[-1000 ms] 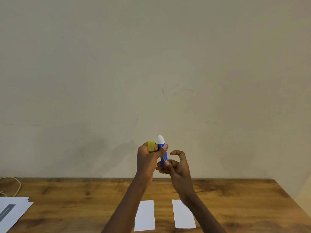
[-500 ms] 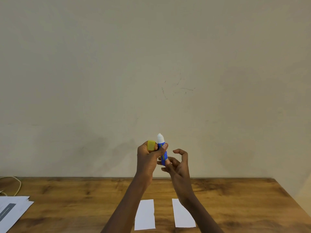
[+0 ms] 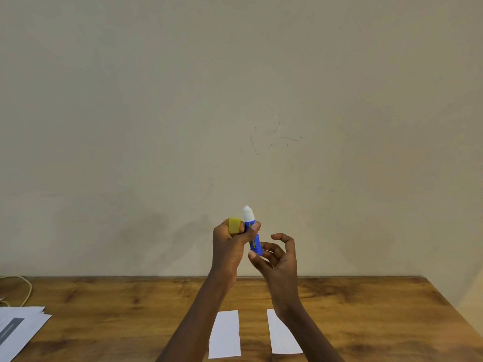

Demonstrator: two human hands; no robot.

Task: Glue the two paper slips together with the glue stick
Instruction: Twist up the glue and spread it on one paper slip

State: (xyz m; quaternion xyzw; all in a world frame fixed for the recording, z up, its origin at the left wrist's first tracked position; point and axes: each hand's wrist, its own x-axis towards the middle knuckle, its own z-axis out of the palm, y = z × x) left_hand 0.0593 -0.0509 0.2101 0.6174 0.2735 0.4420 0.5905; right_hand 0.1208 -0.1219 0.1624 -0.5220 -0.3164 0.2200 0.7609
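Observation:
My left hand (image 3: pixel 228 246) holds a blue glue stick (image 3: pixel 253 236) upright in front of the wall, thumb across its barrel, white glue tip exposed at the top. The yellow cap (image 3: pixel 234 225) is tucked in the same hand's fingers, left of the stick. My right hand (image 3: pixel 281 259) is just right of the stick's base, fingers curled and apart, thumb tip at the bottom end. Two white paper slips lie side by side on the wooden table (image 3: pixel 104 309) below: the left slip (image 3: pixel 225 334) and the right slip (image 3: pixel 283 338), partly covered by my right forearm.
A stack of white printed sheets (image 3: pixel 18 327) lies at the table's left edge, with a pale cable (image 3: pixel 26 288) behind it. A plain beige wall rises straight behind the table. The table's right corner is at the far right.
My right hand's fingers have opened and drawn slightly down and right from the stick's base. The left hand, stick and cap stay almost in place.

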